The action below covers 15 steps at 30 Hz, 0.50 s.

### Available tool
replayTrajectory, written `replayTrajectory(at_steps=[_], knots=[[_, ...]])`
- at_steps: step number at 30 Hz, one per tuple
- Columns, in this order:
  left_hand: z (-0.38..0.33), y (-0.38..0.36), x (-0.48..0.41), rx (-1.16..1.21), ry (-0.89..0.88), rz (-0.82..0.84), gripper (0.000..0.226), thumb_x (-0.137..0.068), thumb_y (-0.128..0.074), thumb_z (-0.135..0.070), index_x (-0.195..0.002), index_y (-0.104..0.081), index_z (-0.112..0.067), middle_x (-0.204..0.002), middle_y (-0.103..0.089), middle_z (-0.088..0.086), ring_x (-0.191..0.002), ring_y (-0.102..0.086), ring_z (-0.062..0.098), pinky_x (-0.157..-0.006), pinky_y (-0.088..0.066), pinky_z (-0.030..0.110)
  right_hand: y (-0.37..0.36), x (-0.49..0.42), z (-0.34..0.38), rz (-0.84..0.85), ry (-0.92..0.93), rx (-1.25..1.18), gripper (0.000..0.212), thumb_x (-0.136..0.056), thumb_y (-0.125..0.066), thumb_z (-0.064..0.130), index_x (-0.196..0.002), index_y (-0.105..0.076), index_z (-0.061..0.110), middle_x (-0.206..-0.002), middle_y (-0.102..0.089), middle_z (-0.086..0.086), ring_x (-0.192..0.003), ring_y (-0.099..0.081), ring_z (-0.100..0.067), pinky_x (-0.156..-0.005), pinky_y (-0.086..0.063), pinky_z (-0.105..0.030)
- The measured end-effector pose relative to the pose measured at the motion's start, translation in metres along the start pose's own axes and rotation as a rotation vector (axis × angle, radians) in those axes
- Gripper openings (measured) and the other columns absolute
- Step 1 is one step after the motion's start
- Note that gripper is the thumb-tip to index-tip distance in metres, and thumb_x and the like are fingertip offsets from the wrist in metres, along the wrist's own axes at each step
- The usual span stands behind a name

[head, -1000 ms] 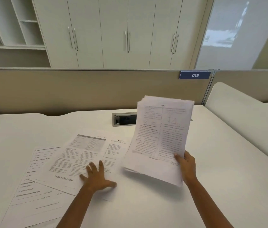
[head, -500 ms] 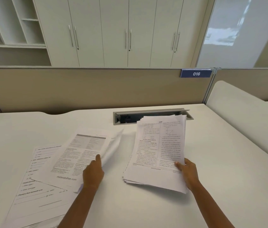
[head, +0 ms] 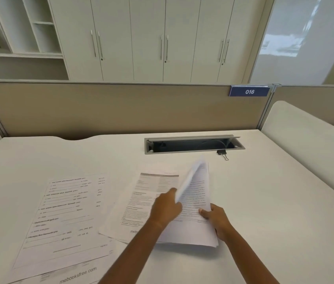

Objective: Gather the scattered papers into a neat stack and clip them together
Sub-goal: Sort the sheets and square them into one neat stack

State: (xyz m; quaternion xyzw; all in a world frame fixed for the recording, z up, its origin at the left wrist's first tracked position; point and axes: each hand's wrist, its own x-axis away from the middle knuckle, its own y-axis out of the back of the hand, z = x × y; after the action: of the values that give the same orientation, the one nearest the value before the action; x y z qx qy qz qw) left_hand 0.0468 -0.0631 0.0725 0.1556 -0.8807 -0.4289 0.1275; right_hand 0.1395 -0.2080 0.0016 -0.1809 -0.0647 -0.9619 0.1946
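My stack of papers (head: pixel 194 203) lies on the desk (head: pixel 285 201), long axis running away from me, top edge toward the cable tray (head: pixel 192 144). My right hand (head: pixel 216 221) pinches its near right corner, thumb on top; my left hand (head: pixel 167 208), fingers curled shut, pinches a blurred, lifting sheet (head: pixel 190 179). A loose page (head: pixel 141 201) lies partly under the stack; form sheets (head: pixel 65 218) lie left, one reading "mebooksfree.com", cut off below. A binder clip (head: pixel 222 153) sits beside the tray. The partition sign (head: pixel 249 91) reads "016".

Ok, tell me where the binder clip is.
In the head view the black binder clip lies on the desk, far right of centre, against the near edge of the cable tray.
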Motion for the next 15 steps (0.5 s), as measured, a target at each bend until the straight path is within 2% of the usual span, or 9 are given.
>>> replayTrajectory(at_steps=[3, 5, 7, 8, 11, 13, 15], knots=[[-0.001, -0.014, -0.002, 0.069, 0.075, 0.213, 0.062, -0.086, -0.044, -0.057, -0.133, -0.041, -0.017, -0.133, -0.053, 0.009, -0.116, -0.053, 0.028, -0.089, -0.045, 0.032, -0.004, 0.004, 0.002, 0.046, -0.009, 0.013, 0.018, -0.086, -0.054, -0.002, -0.102, -0.062, 0.001, -0.100, -0.068, -0.017, -0.083, -0.066, -0.029, -0.068, -0.055, -0.033], [0.004, -0.017, -0.004, 0.144, 0.127, 0.297, 0.075, -0.082, -0.033, -0.070, -0.138, -0.036, -0.020, -0.142, -0.045, 0.005, -0.125, -0.046, 0.027, -0.098, -0.042, 0.037, -0.002, 0.008, 0.004, 0.059, 0.039, 0.115, 0.019, -0.088, -0.053, 0.001, -0.104, -0.064, 0.003, -0.101, -0.068, -0.014, -0.083, -0.066, -0.024, -0.065, -0.054, -0.027], [0.017, -0.011, -0.008, 0.089, 0.131, 0.216, 0.073, -0.084, -0.031, -0.069, -0.137, -0.037, -0.019, -0.143, -0.043, 0.007, -0.129, -0.042, 0.026, -0.104, -0.036, 0.040, 0.001, 0.011, 0.006, 0.094, 0.086, 0.187, 0.018, -0.089, -0.055, 0.006, -0.103, -0.064, 0.002, -0.101, -0.069, -0.015, -0.082, -0.066, -0.023, -0.065, -0.054, -0.026], [0.026, -0.006, -0.010, 0.018, 0.136, 0.130, 0.069, -0.085, -0.033, -0.065, -0.137, -0.037, -0.019, -0.142, -0.044, 0.008, -0.129, -0.043, 0.026, -0.104, -0.036, 0.040, 0.003, 0.012, 0.007, 0.106, 0.082, 0.185, 0.020, -0.090, -0.053, 0.007, -0.104, -0.063, -0.003, -0.099, -0.068, -0.017, -0.081, -0.065, -0.025, -0.067, -0.053, -0.029], [0.060, 0.014, -0.013, -0.298, 0.239, -0.112, 0.058, -0.090, -0.040, -0.051, -0.135, -0.036, -0.014, -0.136, -0.044, 0.013, -0.126, -0.041, 0.027, -0.101, -0.038, 0.039, 0.009, 0.013, 0.009, 0.134, 0.032, 0.161, 0.022, -0.093, -0.049, 0.009, -0.102, -0.062, -0.006, -0.093, -0.069, -0.015, -0.077, -0.066, -0.025, -0.067, -0.054, -0.032], [0.082, 0.025, -0.012, -0.376, 0.390, -0.156, 0.055, -0.092, -0.039, -0.047, -0.132, -0.036, -0.010, -0.134, -0.043, 0.016, -0.124, -0.041, 0.028, -0.099, -0.038, 0.038, 0.011, 0.015, 0.011, 0.132, -0.017, 0.086, 0.034, -0.097, -0.042, 0.029, -0.096, -0.066, 0.006, -0.092, -0.070, -0.010, -0.077, -0.068, -0.021, -0.062, -0.055, -0.028], [0.098, 0.028, -0.010, -0.372, 0.513, -0.166, 0.057, -0.091, -0.039, -0.049, -0.129, -0.037, -0.007, -0.133, -0.042, 0.018, -0.122, -0.042, 0.029, -0.099, -0.038, 0.036, 0.015, 0.014, 0.012, 0.158, -0.117, -0.091, 0.063, -0.092, -0.019, 0.058, -0.099, -0.065, 0.016, -0.098, -0.072, -0.009, -0.087, -0.068, -0.024, -0.065, -0.056, -0.033]])
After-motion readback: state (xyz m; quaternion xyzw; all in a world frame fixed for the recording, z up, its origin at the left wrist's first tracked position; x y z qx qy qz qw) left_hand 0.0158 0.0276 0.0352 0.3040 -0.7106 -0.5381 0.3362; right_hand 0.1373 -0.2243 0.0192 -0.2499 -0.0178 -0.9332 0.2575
